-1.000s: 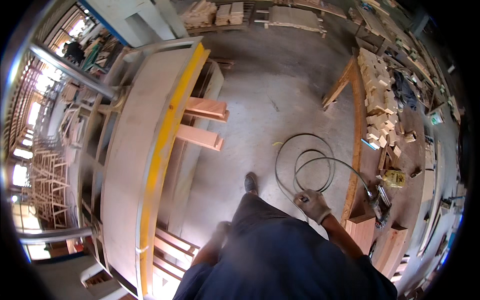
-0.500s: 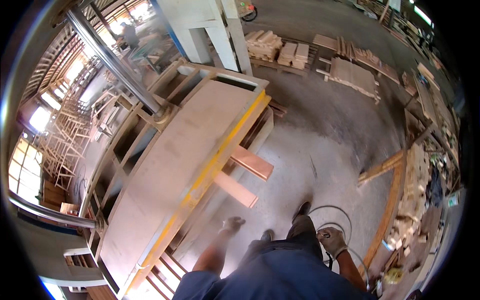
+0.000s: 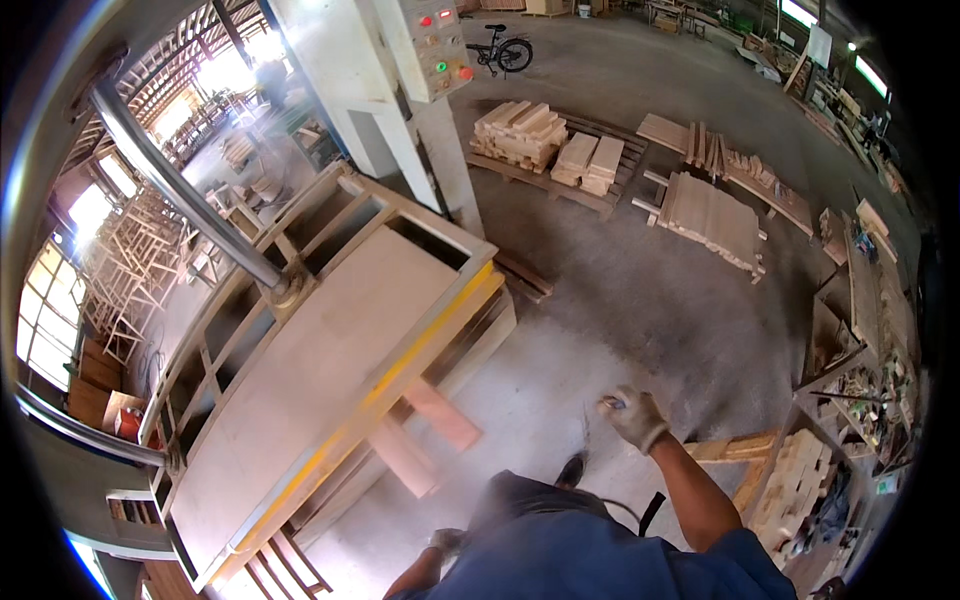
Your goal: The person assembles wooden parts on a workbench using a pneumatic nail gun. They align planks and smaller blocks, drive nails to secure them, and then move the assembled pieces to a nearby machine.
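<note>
Moved forward, the fabric-gloved right hand curls above mottled grey concrete.

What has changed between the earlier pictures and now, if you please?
The view has swung up and forward along the yellow-edged press, bringing the bicycle into sight. Since half a second ago, the right hand has swung forward and the left hand has drawn back toward the body; whether either took or released anything is unclear. The jutting boards and stacked timber stayed put.
</note>
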Tool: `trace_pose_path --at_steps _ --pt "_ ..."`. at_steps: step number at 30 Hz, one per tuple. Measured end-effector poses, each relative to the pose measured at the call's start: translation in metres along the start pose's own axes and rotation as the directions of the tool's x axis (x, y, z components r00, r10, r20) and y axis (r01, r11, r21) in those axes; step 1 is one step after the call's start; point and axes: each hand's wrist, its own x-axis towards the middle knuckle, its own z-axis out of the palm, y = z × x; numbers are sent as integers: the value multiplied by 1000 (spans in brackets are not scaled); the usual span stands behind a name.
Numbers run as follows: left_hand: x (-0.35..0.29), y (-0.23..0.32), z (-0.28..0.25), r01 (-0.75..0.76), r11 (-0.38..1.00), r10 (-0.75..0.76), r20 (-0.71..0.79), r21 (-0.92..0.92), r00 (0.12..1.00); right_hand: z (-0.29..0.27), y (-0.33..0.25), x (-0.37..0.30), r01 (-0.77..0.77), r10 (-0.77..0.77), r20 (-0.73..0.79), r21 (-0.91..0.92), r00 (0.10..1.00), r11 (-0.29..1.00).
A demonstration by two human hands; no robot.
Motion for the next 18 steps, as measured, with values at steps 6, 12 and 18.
trace_pose_path --at_steps 6,12,18 --pt "48 95 1 -44 997 51 -125 57 991 -12 -30 146 159 -169 55 158 984 975" --pt "104 169 -44 -200 933 242 -112 300 964 -17 -74 250 389 -403 41 186 914 902" --pt "146 279 -111 -114 721 230 -81 684 970 -56 -109 343 295 -298 57 59 953 954"
